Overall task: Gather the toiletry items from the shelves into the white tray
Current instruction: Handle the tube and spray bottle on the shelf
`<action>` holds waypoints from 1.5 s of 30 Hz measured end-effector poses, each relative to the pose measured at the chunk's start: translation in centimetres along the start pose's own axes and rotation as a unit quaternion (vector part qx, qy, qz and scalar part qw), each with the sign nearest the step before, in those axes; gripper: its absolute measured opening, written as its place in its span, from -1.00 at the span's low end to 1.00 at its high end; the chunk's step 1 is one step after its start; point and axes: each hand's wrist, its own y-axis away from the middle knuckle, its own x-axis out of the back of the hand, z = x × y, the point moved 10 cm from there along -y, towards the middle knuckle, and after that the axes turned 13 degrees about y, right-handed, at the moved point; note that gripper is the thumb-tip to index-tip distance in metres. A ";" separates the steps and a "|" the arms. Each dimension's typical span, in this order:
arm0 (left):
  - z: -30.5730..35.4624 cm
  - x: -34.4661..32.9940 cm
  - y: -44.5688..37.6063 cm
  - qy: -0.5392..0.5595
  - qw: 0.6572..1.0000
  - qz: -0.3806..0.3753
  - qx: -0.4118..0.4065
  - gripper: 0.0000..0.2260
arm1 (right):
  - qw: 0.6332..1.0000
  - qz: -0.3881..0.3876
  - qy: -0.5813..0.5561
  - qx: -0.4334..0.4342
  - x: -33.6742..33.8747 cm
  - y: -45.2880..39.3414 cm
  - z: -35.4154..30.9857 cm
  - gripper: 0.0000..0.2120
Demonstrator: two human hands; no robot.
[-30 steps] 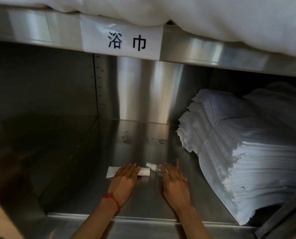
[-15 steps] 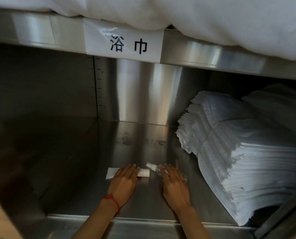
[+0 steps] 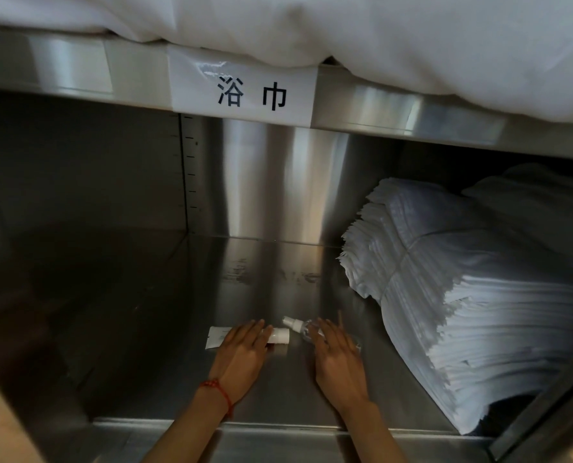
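A white tube [image 3: 280, 336] lies flat on the steel shelf floor [image 3: 164, 329], its flat end pointing left. My left hand [image 3: 241, 357] lies over its middle with straight fingers. To the right lies a small clear spray bottle [image 3: 299, 325] with a white cap. My right hand [image 3: 336, 357] rests over the bottle's body, fingers straight. A red string bracelet circles my left wrist. No white tray is in view.
A tall stack of folded white sheets [image 3: 472, 295] fills the right side of the shelf. The upper shelf edge [image 3: 395, 108] carries a white label [image 3: 245, 91], with white linen [image 3: 378, 31] bulging over it. The left of the compartment is dark.
Both hands stay on the tube and the bottle in about the same place. Only the camera has shifted slightly.
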 end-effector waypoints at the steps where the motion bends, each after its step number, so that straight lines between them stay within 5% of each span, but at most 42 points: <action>1: 0.1 0.1 0.0 -0.001 1.000 0.001 -0.002 -0.57 | 1.000 0.002 0.001 0.002 0.1 0.1 -0.1 -0.42; 24: 3.3 2.5 1.2 0.021 0.998 0.004 -0.057 -0.54 | 0.999 0.012 0.028 -0.043 4.4 3.3 -1.2 -0.41; 45: 18.0 2.2 3.5 0.111 0.986 -0.021 -0.124 -0.52 | 0.983 0.033 0.145 -0.106 14.8 14.0 4.8 -0.54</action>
